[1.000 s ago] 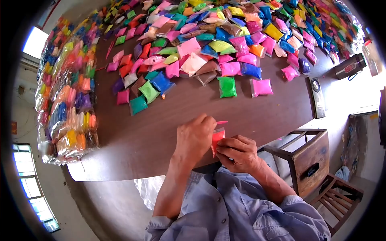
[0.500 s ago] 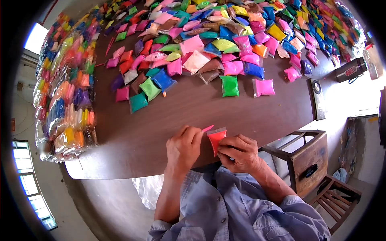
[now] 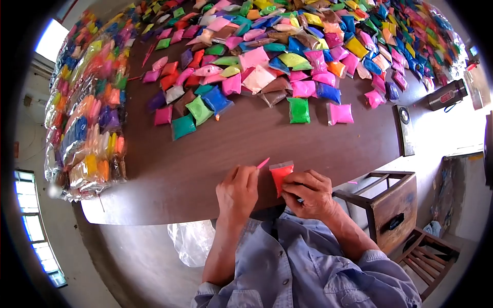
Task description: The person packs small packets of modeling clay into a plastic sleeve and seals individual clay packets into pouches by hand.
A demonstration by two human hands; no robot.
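Observation:
My right hand (image 3: pixel 311 194) is closed on a small clear packet (image 3: pixel 280 177) with red-orange filling, gripping its right side near the table's front edge. My left hand (image 3: pixel 237 190) is closed around a thin pink pointed tool (image 3: pixel 263 163); only its tip shows past the fingers, so its exact kind is hidden. The tip points up and right, a little apart from the packet's top left corner. Farther in on the table lie a green packet (image 3: pixel 299 110) and a pink packet (image 3: pixel 340 113).
A large heap of coloured packets (image 3: pixel 257 77) covers the table's far side. Clear bags of packets (image 3: pixel 87 149) are stacked at the left. A dark flask (image 3: pixel 447 95) and a flat metallic object (image 3: pixel 404 131) are at the right, with a wooden stool (image 3: pixel 393 210) below.
The pink tool's tip has tilted more upward, and the packet sits slightly more to the right in view. Both hands keep their grip; the whole view has shifted slightly.

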